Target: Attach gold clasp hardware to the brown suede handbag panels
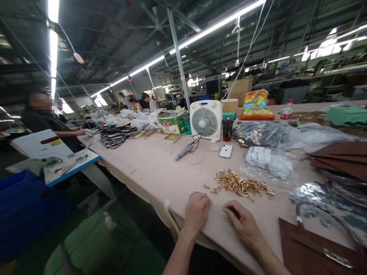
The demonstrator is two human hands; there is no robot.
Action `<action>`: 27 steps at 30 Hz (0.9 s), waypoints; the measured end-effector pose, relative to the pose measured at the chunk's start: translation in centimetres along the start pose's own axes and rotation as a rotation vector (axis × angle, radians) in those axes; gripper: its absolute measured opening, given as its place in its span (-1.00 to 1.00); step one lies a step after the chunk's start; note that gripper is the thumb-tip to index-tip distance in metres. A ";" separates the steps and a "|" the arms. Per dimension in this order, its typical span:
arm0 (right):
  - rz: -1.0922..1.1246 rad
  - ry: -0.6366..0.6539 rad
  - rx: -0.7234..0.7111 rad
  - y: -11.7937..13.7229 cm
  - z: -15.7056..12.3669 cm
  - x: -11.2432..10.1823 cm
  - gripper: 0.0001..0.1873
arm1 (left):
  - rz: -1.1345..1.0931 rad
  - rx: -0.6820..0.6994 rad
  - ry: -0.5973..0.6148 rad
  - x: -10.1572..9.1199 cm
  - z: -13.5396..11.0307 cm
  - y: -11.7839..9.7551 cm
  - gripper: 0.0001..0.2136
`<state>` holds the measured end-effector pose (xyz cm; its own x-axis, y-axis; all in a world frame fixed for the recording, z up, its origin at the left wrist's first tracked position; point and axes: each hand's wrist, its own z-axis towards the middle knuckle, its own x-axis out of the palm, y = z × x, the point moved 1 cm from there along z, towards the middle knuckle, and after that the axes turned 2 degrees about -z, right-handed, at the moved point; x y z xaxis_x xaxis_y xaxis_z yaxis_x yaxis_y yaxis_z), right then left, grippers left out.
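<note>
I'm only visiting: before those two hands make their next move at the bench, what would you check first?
1. Both hands visible: ok; left hand and right hand rest on the table near its edge.
2. Hands empty: cannot tell; both are curled under.
3. Gold fittings within reach: ok, probably; the pile lies just beyond the hands.
4. Pile gathered: not ok; several pieces lie strayed to its left.
5. Phone out of the way: ok; it lies farther back, by the fan.

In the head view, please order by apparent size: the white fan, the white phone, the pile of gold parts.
White fan and pile of gold parts: about alike, and the pile is nearer the camera, so unranked.
White phone: clearly smallest.
</note>
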<state>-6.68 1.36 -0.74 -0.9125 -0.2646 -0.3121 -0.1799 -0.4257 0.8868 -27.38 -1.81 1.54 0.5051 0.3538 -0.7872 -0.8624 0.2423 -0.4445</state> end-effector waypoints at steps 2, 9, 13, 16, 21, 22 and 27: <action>0.060 -0.089 0.111 -0.8 0.2 -0.6 -0.70 | 0.082 -0.028 -0.033 -1.0 0.7 1.9 -0.80; 0.259 -0.236 0.254 -1.5 0.5 -1.6 -0.58 | 0.162 -0.035 -0.026 -2.1 2.5 6.5 -0.71; 0.304 -0.294 0.253 -0.5 0.7 -1.5 -0.55 | 0.195 -0.051 -0.065 -1.2 2.6 7.0 -0.51; 0.308 -0.334 0.244 0.5 0.5 -1.8 -0.53 | 0.204 -0.014 -0.109 -1.0 2.5 7.2 -0.55; 0.225 -0.365 0.219 1.3 -1.4 -5.2 -0.54 | 0.181 -0.009 -0.197 -1.1 2.1 7.1 -0.60; 0.191 -0.378 0.219 1.1 -2.0 -6.4 -0.55 | 0.167 -0.025 -0.213 -1.1 2.0 7.0 -0.60; -0.023 -0.439 0.319 -1.6 -5.7 -13.2 -0.51 | 0.053 -0.099 -0.294 -1.6 1.7 6.7 -0.60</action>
<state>7.72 0.56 -0.01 -0.9623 0.1573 -0.2217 -0.2422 -0.1256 0.9621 -33.92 0.72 0.57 0.4346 0.6135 -0.6594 -0.8798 0.1326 -0.4564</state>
